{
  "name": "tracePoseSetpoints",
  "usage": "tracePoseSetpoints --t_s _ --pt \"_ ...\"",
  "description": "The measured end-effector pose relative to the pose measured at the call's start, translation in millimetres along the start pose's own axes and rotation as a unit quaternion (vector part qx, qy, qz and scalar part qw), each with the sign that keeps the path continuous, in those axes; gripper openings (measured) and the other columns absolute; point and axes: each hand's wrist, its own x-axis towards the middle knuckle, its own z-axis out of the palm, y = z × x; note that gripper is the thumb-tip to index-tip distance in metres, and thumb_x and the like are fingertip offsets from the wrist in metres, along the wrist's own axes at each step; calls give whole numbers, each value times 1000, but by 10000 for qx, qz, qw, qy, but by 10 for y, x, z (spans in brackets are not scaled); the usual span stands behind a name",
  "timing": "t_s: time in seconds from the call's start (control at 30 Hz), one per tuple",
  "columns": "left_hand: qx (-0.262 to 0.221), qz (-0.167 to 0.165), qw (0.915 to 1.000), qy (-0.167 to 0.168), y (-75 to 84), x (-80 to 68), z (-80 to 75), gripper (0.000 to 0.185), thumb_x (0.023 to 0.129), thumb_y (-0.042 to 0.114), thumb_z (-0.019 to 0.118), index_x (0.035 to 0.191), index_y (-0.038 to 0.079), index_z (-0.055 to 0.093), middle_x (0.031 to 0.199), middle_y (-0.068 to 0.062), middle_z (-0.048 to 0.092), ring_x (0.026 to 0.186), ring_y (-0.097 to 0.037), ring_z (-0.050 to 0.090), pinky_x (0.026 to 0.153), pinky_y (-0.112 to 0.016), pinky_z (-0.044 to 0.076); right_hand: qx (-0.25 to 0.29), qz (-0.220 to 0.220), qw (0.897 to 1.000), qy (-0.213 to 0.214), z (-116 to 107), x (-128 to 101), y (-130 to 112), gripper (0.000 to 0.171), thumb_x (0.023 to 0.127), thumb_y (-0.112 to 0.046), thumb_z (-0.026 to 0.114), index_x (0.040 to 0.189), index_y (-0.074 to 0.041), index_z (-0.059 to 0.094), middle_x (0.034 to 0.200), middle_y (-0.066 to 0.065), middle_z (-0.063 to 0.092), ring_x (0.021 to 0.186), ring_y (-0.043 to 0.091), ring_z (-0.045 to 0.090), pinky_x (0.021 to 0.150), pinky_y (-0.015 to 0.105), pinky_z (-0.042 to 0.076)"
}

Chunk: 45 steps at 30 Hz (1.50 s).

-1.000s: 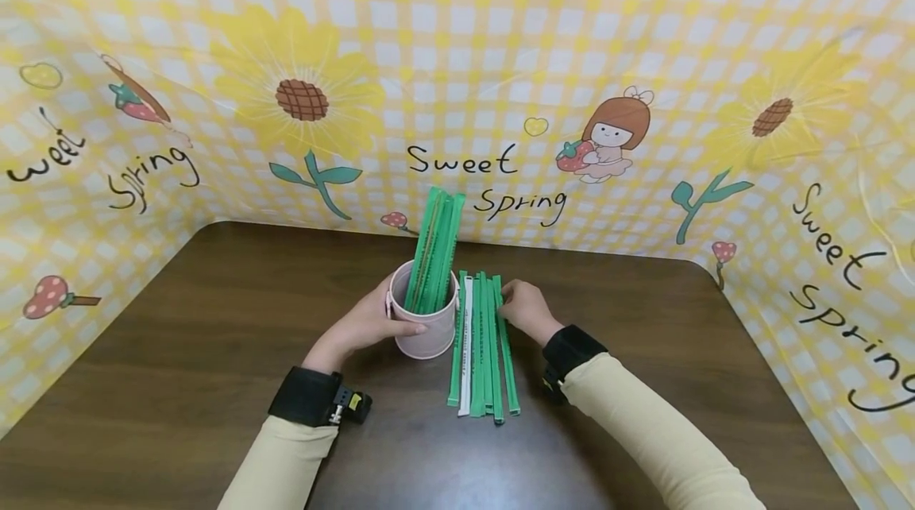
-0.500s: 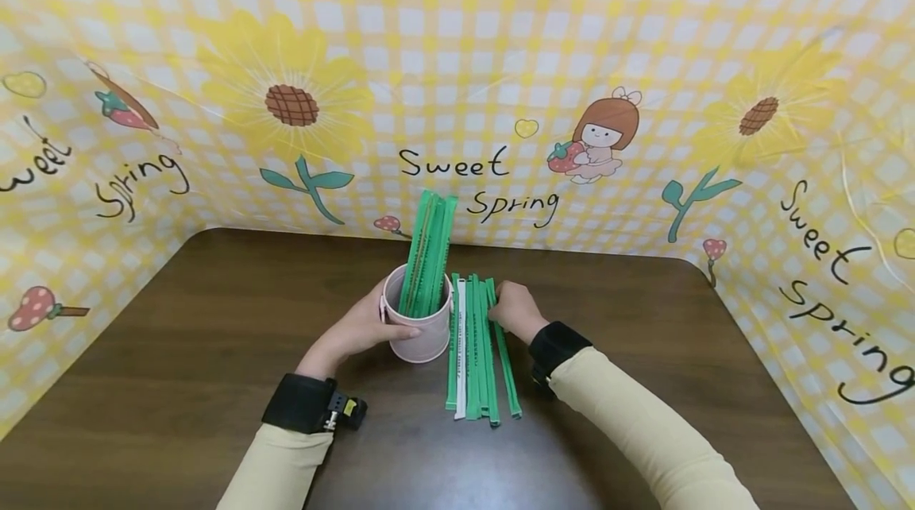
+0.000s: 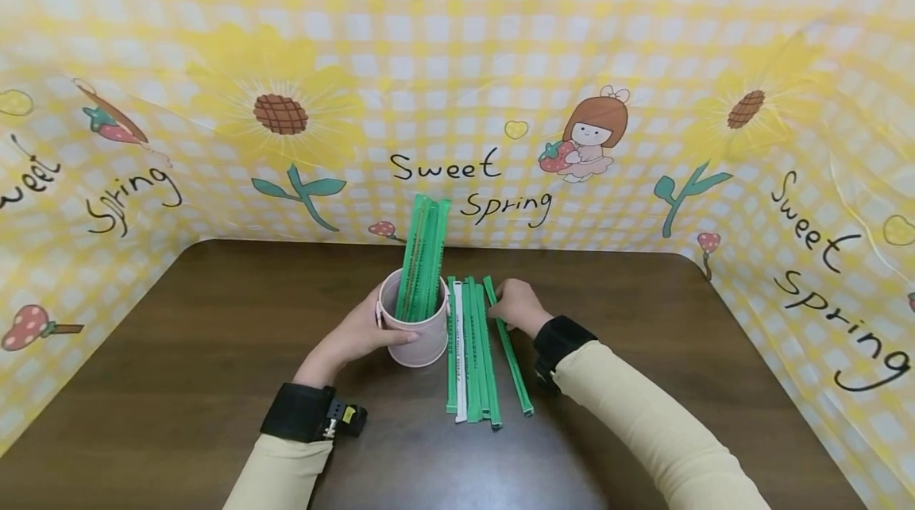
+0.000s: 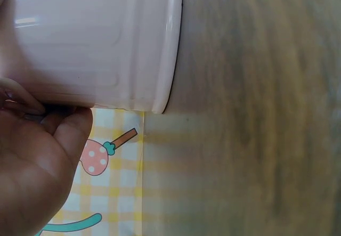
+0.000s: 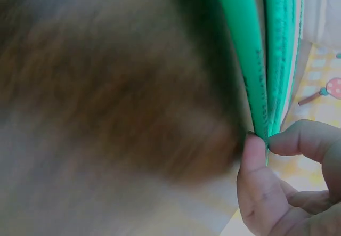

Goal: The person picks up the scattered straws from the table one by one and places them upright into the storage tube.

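Note:
My left hand (image 3: 357, 333) grips a small pale pink bucket (image 3: 418, 345) from its left side, thumb across the front. The bucket stands upright on the table, and a bundle of green wrapped straws (image 3: 423, 256) leans up out of it. To its right lies a row of more green wrapped straws (image 3: 475, 359), with one white wrapped straw (image 3: 460, 351) among them. My right hand (image 3: 520, 307) pinches the far end of the rightmost green wrapped straw (image 3: 513, 367) between thumb and finger. The right wrist view shows that pinched straw (image 5: 248, 49) close to the rest of the row.
A dark brown wooden table (image 3: 214, 383) lies under everything. Yellow checked cloth (image 3: 457, 57) printed with flowers and lettering walls in its back and both sides. Black wrist straps (image 3: 296, 412) with small cameras sit over the cream sleeves.
The rightmost green wrapped straw has come apart from the row, its near end swinging right, with my right hand at its far end. My left hand still holds the bucket. The head view has shifted slightly.

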Motion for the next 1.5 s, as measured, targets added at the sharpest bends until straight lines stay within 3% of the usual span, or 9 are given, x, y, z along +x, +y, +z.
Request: tracePoseSetpoints --t_s 0.13,0.2,0.3,0.43,0.53,0.73,0.8,1.1,1.5 --pt "17 -45 9999 98 -19 -29 -29 103 83 22 85 161 8 20 155 -23 43 137 -41 46 113 -61 41 154 -89 9998 89 -102 8 -28 28 93 -2 66 74 -5 46 66 3 41 48 10 45 53 23 45" --pt "5 -53 9999 105 -28 -39 -44 103 83 22 85 161 8 19 155 -23 42 138 -42 46 114 -61 40 249 -175 9994 138 -178 -12 -67 11 95 -3 64 99 6 60 86 14 59 55 10 49 56 24 48" --pt "55 -43 9999 117 -41 -45 -61 103 83 22 84 162 7 19 155 -23 42 138 -42 46 114 -61 40 421 -519 9973 320 -314 -36 -161 42 96 -4 62 135 10 55 114 25 65 63 13 56 61 26 50" --pt "59 -77 9999 129 -51 -53 -73 105 83 23 84 162 7 17 156 -23 41 139 -42 45 114 -62 41 947 -1116 9855 859 -526 -41 -401 44 94 -2 59 137 7 53 99 16 61 75 18 56 63 23 47" --pt "59 -116 9998 123 -55 -61 -79 105 84 24 84 163 8 16 157 -23 40 139 -43 44 114 -63 41 1554 -1609 9635 1470 -701 -74 -664 46 93 1 58 138 7 52 102 14 59 86 20 57 68 19 47" --pt "37 -36 9998 194 -27 -50 -97 104 84 22 84 162 8 16 156 -24 41 139 -43 45 113 -63 41 3070 -2681 8807 2413 -930 -223 -1169 44 95 3 55 137 6 47 104 8 56 91 10 56 80 18 50" --pt "45 -22 9998 188 -16 -39 -106 105 84 21 84 163 8 16 156 -24 41 139 -43 45 114 -63 40 3292 -2874 8659 2433 -919 -276 -1258 42 95 3 55 136 6 45 105 7 55 91 8 55 83 20 50" --pt "19 66 10000 51 -15 21 -87 104 82 22 85 161 6 19 153 -24 43 134 -42 47 110 -57 45 2394 -3028 8973 2140 -546 -385 -1152 40 100 2 56 137 7 44 116 25 56 106 37 60 79 23 50" --pt "143 -7 9999 23 -18 -18 4 104 83 26 84 160 3 19 153 -26 43 134 -43 48 109 -56 46 2228 -2736 9161 1903 -182 -303 -885 40 99 1 57 137 7 46 113 25 59 102 37 63 84 40 56"
